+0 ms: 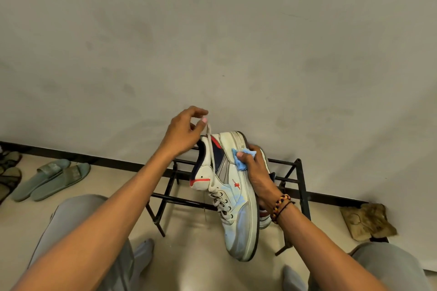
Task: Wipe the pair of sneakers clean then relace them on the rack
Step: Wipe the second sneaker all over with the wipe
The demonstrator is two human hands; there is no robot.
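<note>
Grey wall, second sneaker (266,217) mostly hidden

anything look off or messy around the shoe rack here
Mostly normal. One loose lace end dangles below the held white sneaker, and a crumpled brown rag lies on the floor right of the black rack. The second sneaker sits mostly hidden behind the right hand. Nothing looks spilled or broken.

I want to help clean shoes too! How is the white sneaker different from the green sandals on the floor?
The white sneaker is held up in front of the rack, while the green sandals lie flat on the floor. The sneaker has laces; the sandals have wide straps and open toes. The sneaker is being wiped with a blue cloth; nobody touches the sandals. Both are footwear.
</note>
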